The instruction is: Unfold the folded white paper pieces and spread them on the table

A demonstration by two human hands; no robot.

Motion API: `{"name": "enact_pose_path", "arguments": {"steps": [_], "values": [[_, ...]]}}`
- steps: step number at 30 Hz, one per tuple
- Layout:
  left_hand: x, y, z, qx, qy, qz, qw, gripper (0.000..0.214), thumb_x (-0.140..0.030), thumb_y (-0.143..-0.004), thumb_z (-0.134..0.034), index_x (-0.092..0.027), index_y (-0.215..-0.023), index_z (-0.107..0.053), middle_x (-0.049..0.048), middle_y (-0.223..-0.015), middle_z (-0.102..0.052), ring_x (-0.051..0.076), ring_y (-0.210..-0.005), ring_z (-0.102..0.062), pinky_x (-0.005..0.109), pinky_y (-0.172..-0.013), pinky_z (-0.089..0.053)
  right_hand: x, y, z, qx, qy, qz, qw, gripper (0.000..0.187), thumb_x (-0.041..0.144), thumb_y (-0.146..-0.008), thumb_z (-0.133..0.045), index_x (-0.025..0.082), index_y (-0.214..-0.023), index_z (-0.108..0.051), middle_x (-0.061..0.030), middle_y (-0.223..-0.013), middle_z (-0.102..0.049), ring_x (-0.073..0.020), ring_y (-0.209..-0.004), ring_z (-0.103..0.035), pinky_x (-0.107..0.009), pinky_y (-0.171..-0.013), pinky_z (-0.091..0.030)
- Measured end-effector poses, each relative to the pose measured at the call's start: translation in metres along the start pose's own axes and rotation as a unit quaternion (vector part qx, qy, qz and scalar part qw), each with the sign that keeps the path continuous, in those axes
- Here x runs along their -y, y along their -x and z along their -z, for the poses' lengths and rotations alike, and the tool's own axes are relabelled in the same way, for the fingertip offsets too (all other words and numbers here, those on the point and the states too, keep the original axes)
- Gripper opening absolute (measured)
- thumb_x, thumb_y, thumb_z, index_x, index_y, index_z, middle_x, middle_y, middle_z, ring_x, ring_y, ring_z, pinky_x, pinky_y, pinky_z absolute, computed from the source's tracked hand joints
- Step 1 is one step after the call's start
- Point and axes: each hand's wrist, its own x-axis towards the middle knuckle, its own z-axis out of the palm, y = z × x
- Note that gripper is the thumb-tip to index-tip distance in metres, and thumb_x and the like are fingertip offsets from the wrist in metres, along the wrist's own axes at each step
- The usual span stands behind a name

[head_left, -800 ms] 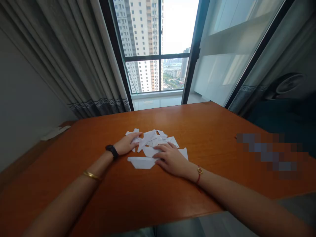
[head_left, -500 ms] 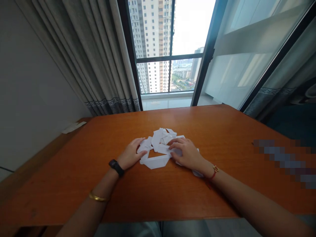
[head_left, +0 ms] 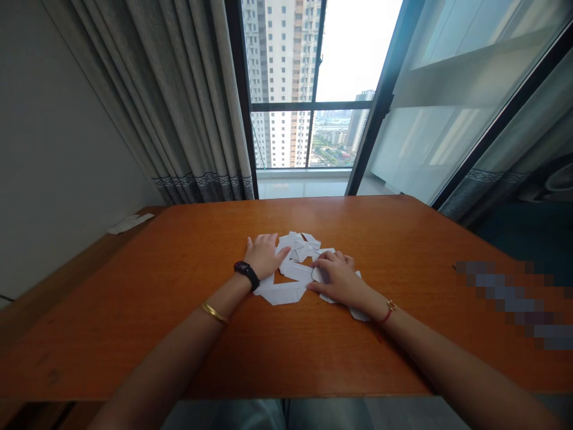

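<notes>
White paper pieces [head_left: 286, 294], some with folded or angular edges, lie in a loose, overlapping heap on the brown wooden table [head_left: 250, 352]. At the heap's left side, my left hand [head_left: 264, 255] lies flat with fingers stretched away and thumb spread toward the middle, covering some paper. My right hand [head_left: 338, 278] rests over the heap's right side, fingers bent and apart from the thumb. A paper edge shows between that thumb and the fingers. Paper under both palms is hidden.
A pale strip [head_left: 129, 223] lies on the ledge at the left. A pixelated patch [head_left: 510, 298] covers something at the table's right. Beyond the far edge are a grey curtain [head_left: 192, 107] and a window [head_left: 311, 106].
My left hand has moved forward and right, turning flatter over the papers. My right hand stays at the right side, its fingers shifted slightly right and more bent.
</notes>
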Motion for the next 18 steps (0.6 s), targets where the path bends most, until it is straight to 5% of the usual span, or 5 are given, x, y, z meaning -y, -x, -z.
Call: {"name": "enact_pose_path", "arguments": {"steps": [3, 6, 10, 14, 18], "values": [[-0.006, -0.019, -0.008, 0.0, 0.067, 0.04, 0.997, 0.069, -0.042, -0.073, -0.069, -0.019, -0.133, -0.045, 0.0122, -0.112, -0.067, 0.032, -0.113, -0.055, 0.065, -0.107, -0.009, -0.004, -0.001, -0.003, -0.016, -0.048, -0.003, 0.999, 0.033, 0.043, -0.069, -0.074, 0.025, -0.095, -0.064, -0.0051, -0.107, -0.063, -0.0282, -0.106, -0.049, -0.048, -0.094, -0.028], [-0.005, -0.025, -0.005, -0.075, 0.248, 0.069, 0.963, 0.059, -0.028, -0.068, -0.073, -0.02, -0.123, -0.053, 0.0025, -0.089, -0.069, 0.024, -0.092, -0.063, 0.057, -0.106, -0.026, -0.003, 0.0, -0.002, -0.038, -0.084, -0.01, 0.996, 0.025, 0.035, -0.073, -0.071, 0.024, -0.093, -0.062, -0.0032, -0.101, -0.066, -0.025, -0.103, -0.052, -0.047, -0.097, -0.026], [0.004, -0.009, 0.018, -0.151, 0.486, 0.094, 0.856, 0.023, -0.033, -0.076, -0.066, -0.017, -0.091, -0.059, 0.0031, -0.083, -0.064, 0.017, -0.078, -0.062, 0.037, -0.081, -0.05, 0.005, -0.002, 0.0, -0.061, -0.057, -0.015, 0.996, 0.03, 0.045, -0.082, -0.061, 0.026, -0.105, -0.063, -0.0064, -0.106, -0.064, -0.0264, -0.104, -0.051, -0.049, -0.096, -0.025], [0.009, 0.017, 0.035, -0.112, 0.72, 0.187, 0.659, 0.02, -0.023, -0.076, -0.069, -0.018, -0.082, -0.05, -0.0012, -0.078, -0.062, 0.011, -0.067, -0.061, 0.024, -0.063, -0.051, 0.015, -0.009, -0.003, -0.059, 0.015, -0.017, 0.998, 0.025, 0.045, -0.081, -0.062, 0.024, -0.095, -0.068, -0.0091, -0.109, -0.062, -0.0301, -0.106, -0.046, -0.054, -0.096, -0.022], [0.01, 0.032, 0.031, -0.119, 0.752, 0.239, 0.603, 0.029, -0.016, -0.073, -0.073, -0.018, -0.075, -0.044, -0.0082, -0.06, -0.049, 0.004, -0.044, -0.047, 0.013, -0.038, -0.033, 0.015, -0.013, -0.005, -0.08, -0.06, -0.035, 0.994, 0.014, 0.035, -0.077, -0.068, 0.024, -0.084, -0.067, -0.004, -0.098, -0.066, -0.0267, -0.102, -0.05, -0.052, -0.097, -0.025]]}}
